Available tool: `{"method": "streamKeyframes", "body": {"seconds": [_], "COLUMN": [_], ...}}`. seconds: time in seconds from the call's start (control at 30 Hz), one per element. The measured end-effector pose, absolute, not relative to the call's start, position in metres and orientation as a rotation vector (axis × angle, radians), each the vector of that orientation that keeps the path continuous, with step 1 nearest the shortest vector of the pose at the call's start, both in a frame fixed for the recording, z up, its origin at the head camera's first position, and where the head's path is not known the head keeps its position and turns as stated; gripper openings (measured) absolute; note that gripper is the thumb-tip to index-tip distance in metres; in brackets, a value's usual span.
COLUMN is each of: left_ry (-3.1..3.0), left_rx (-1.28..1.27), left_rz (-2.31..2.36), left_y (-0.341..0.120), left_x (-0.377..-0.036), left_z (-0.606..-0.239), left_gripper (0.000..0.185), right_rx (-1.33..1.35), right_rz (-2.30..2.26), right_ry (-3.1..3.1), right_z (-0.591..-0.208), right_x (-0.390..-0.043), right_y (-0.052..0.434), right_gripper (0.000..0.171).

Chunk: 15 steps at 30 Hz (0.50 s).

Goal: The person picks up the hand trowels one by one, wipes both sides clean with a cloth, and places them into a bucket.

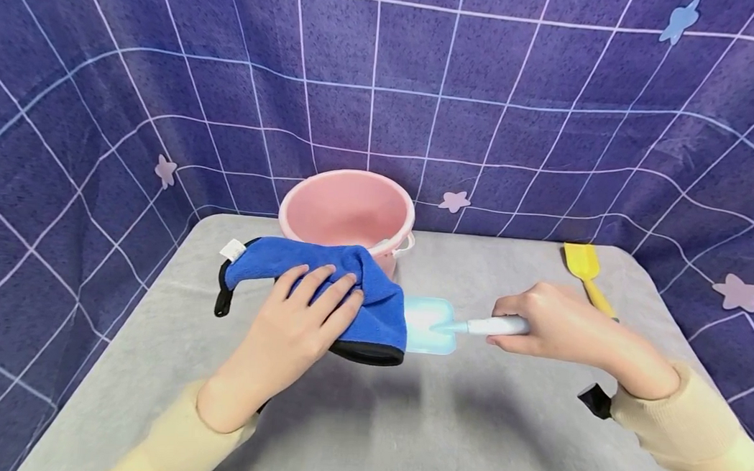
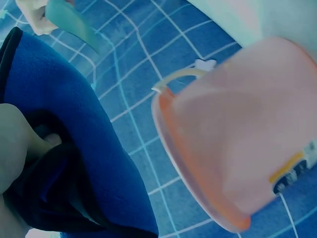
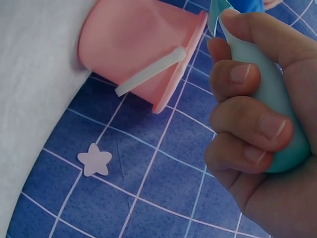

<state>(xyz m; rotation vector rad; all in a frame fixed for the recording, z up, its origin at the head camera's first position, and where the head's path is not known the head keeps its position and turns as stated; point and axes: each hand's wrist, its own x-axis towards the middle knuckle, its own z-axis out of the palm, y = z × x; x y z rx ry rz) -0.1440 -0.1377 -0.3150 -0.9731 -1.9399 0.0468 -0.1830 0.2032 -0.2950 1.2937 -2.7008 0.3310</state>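
Left hand (image 1: 301, 317): I see it gripping the cloth (image 1: 373, 300) over the shovel blade.
Right hand (image 1: 553, 322): I see fingers curled tight round the shovel (image 1: 433, 325) handle.
Bucket (image 1: 346, 208): just behind the cloth.

Grey cloth-covered table (image 1: 404, 424) carries pink bucket (image 1: 348, 208) at back centre, yellow shovel (image 1: 587, 275) back right, small black object (image 1: 596, 401) near right edge

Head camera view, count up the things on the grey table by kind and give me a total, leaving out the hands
Toy shovels: 2, a light blue shovel that the right hand grips by the handle, and a yellow shovel lying at the far right.
Buckets: 1, a pink bucket.
Cloths: 1, a blue cloth under the left hand.
Total: 4
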Motion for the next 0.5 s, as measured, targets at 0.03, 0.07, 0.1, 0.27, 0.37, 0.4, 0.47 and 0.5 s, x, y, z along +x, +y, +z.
{"method": "streamKeyframes", "body": {"seconds": [0.03,0.07,0.1,0.27,0.37,0.4,0.47,0.5], "left_ry": [-1.934,-1.932,-1.927,-1.895,-1.891,-1.896,-1.899,-1.899], "left_rx": [-0.971,-0.969,-0.968,-0.968,-0.970,-0.972,-0.977,-0.980], "left_rz": [0.041,0.036,0.034,0.042,0.059,0.066,0.079,0.085], "left_y": [-0.135,-0.132,-0.129,-0.118,-0.112,-0.111,-0.108,-0.107], "left_x": [-0.144,-0.145,-0.145,-0.149,-0.150,-0.150,-0.151,-0.151], "left_z": [-0.314,-0.313,-0.312,-0.309,-0.310,-0.310,-0.311,-0.312], "left_gripper": [0.028,0.028,0.028,0.027,0.026,0.026,0.026,0.026], "right_rx": [1.287,1.281,1.277,1.263,1.265,1.268,1.271,1.273], "right_rz": [0.335,0.337,0.339,0.347,0.352,0.352,0.353,0.350], "right_ry": [-2.701,-2.702,-2.703,-2.719,-2.721,-2.718,-2.718,-2.717], "right_z": [-0.295,-0.296,-0.296,-0.298,-0.299,-0.299,-0.299,-0.299], "right_x": [-0.183,-0.183,-0.183,-0.183,-0.184,-0.184,-0.184,-0.184], "right_y": [0.203,0.202,0.201,0.198,0.197,0.197,0.196,0.196], "right_gripper": [0.018,0.018,0.017,0.016,0.016,0.016,0.016,0.016]}}
